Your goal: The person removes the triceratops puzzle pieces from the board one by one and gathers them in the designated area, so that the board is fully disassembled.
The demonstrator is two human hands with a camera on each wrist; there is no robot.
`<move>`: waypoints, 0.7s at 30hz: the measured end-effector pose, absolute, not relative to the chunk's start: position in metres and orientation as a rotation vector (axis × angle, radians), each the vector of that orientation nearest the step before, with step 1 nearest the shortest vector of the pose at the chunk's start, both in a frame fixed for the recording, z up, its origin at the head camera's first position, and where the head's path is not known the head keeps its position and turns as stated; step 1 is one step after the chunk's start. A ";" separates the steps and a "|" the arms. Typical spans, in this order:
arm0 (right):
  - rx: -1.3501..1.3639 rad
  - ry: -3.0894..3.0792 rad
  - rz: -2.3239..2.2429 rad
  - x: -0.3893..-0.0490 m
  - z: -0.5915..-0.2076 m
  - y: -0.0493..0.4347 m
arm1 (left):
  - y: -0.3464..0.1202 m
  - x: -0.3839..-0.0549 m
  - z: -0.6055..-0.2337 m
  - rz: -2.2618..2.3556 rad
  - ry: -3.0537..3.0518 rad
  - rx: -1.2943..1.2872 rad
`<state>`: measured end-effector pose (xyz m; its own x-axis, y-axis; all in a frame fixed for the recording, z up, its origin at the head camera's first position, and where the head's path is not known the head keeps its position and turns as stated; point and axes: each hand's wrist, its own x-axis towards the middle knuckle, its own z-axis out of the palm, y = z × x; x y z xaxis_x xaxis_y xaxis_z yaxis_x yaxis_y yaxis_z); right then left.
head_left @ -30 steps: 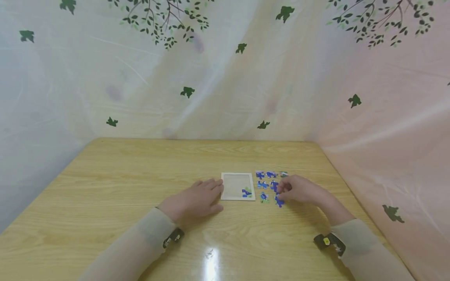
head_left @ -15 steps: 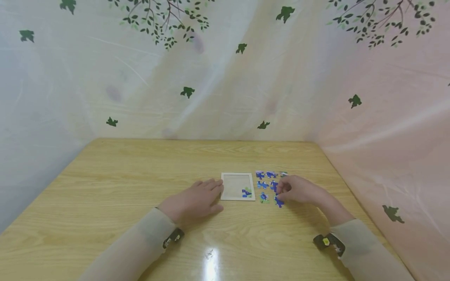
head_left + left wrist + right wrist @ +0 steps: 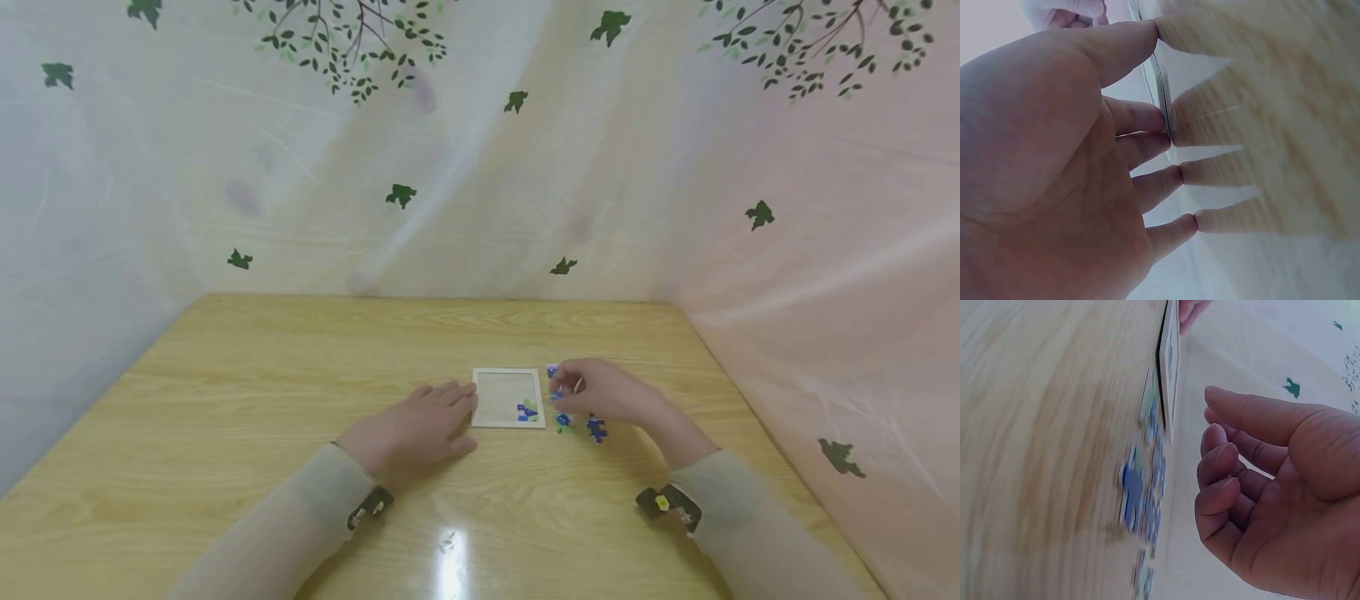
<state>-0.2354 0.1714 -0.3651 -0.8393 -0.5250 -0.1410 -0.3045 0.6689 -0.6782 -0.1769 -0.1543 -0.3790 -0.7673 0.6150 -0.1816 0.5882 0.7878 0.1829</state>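
Observation:
My left hand (image 3: pixel 416 425) lies flat on the table, fingers spread, its fingertips at the left edge of a white square puzzle frame (image 3: pixel 507 425). In the frame's lower right corner sits a blue and green puzzle piece (image 3: pixel 527 412). My right hand (image 3: pixel 607 390) hovers over the loose pieces right of the frame, fingers loosely curled. In the right wrist view the thumb (image 3: pixel 1254 412) and fingers show nothing between them. A blue jigsaw piece (image 3: pixel 596 428) lies below that hand, and a blue-green one (image 3: pixel 563 422) is nearer the frame. The hand hides other pieces.
The wooden table (image 3: pixel 300 358) reaches back to a pale curtain (image 3: pixel 465 167) with leaf prints. Another curtain (image 3: pixel 840 275) runs along the right side. A dark camera band is on each sleeve.
My right hand has moved left and slightly up, away from the blue jigsaw piece, which is turned a little and stays on the table. My left hand has not moved.

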 end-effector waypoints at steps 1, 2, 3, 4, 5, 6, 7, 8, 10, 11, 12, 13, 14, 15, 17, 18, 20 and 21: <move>-0.662 2.549 -0.960 -0.236 -0.365 0.167 | -0.154 -0.177 -0.379 0.164 2.747 0.939; -0.664 2.541 -0.959 -0.236 -0.365 0.163 | -0.155 -0.177 -0.379 0.165 2.749 0.941; -0.672 2.538 -0.952 -0.236 -0.365 0.158 | -0.155 -0.177 -0.380 0.160 2.752 0.943; -0.675 2.536 -0.942 -0.236 -0.365 0.154 | -0.155 -0.177 -0.380 0.161 2.755 0.945; -0.680 2.536 -0.928 -0.236 -0.365 0.150 | -0.155 -0.177 -0.380 0.159 2.757 0.944; -0.681 2.540 -0.913 -0.236 -0.365 0.146 | -0.155 -0.177 -0.380 0.161 2.758 0.945; -0.679 2.543 -0.902 -0.237 -0.365 0.142 | -0.155 -0.177 -0.380 0.153 2.758 0.947; -0.678 2.551 -0.886 -0.237 -0.365 0.139 | -0.155 -0.177 -0.380 0.151 2.758 0.948; -0.669 2.556 -0.869 -0.237 -0.366 0.134 | -0.155 -0.177 -0.380 0.146 2.758 0.951; -0.659 2.563 -0.857 -0.237 -0.366 0.132 | -0.155 -0.177 -0.379 0.144 2.757 0.951; -0.650 2.569 -0.846 -0.237 -0.367 0.130 | -0.155 -0.177 -0.379 0.147 2.757 0.953; -0.649 2.577 -0.831 -0.237 -0.367 0.128 | -0.154 -0.177 -0.379 0.144 2.758 0.956; -0.644 2.587 -0.813 -0.238 -0.368 0.127 | -0.154 -0.177 -0.379 0.149 2.760 0.957; -0.640 2.596 -0.798 -0.238 -0.368 0.126 | -0.154 -0.178 -0.379 0.155 2.760 0.959; -0.635 2.610 -0.775 -0.238 -0.369 0.125 | -0.154 -0.178 -0.379 0.163 2.760 0.958; -0.637 2.611 -0.769 -0.238 -0.369 0.125 | -0.153 -0.178 -0.379 0.163 2.760 0.958; -0.623 2.612 -0.762 -0.239 -0.371 0.125 | -0.153 -0.178 -0.379 0.164 2.760 0.957; -0.621 2.610 -0.760 -0.239 -0.372 0.125 | -0.153 -0.178 -0.379 0.165 2.760 0.958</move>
<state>-0.2389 0.1248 -0.3716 -0.8423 -0.4981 -0.2060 -0.3098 0.7601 -0.5712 -0.1778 -0.1531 -0.3790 -0.7652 0.6223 -0.1650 0.5982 0.7820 0.1749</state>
